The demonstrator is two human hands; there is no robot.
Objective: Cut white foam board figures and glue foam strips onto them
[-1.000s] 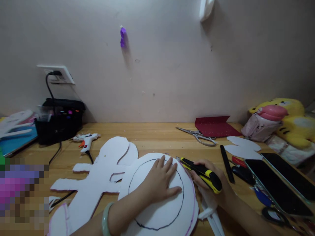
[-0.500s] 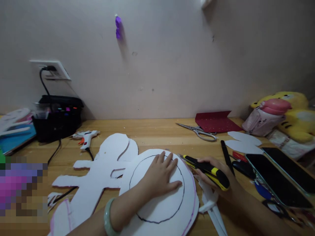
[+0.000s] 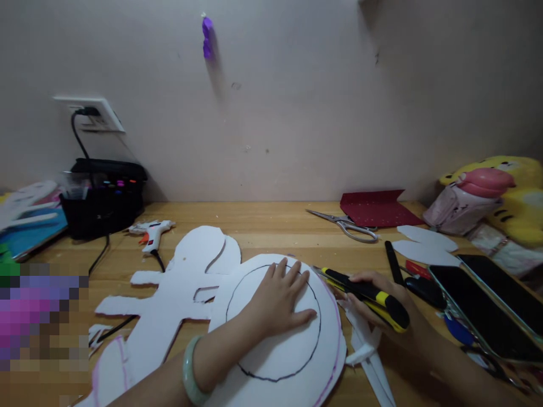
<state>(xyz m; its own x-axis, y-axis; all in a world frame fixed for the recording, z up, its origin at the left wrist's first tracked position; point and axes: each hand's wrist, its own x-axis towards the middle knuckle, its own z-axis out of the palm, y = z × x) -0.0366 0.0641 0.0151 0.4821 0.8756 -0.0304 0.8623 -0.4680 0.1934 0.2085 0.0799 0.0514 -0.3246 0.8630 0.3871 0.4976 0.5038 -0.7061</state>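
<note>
My left hand (image 3: pixel 282 299) lies flat with spread fingers on a large round white foam board (image 3: pixel 292 390), inside a black circle drawn on it. A purple line runs along the board's right edge. In my right hand (image 3: pixel 392 305) is a black and yellow utility knife (image 3: pixel 369 297), its blade pointing left at the board's upper right edge. Whether the blade touches the board I cannot tell. To the left lies a white cut-out shape (image 3: pixel 169 308) with several arms. White offcuts (image 3: pixel 367 353) lie beneath and beside my right hand.
A glue gun (image 3: pixel 153 233), its cord trailing, lies behind the cut-out. Scissors (image 3: pixel 345 225) and a dark red sheet (image 3: pixel 382 209) are at the back. Phones (image 3: pixel 479 311), a black marker (image 3: pixel 394 263) and white paper ovals (image 3: pixel 426 251) lie right. A black pouch (image 3: pixel 102 209) stands left.
The view has shifted slightly. My right hand and the knife have moved a little to the right, and the knife's handle sits slightly lower. My left hand stays flat on the board.
</note>
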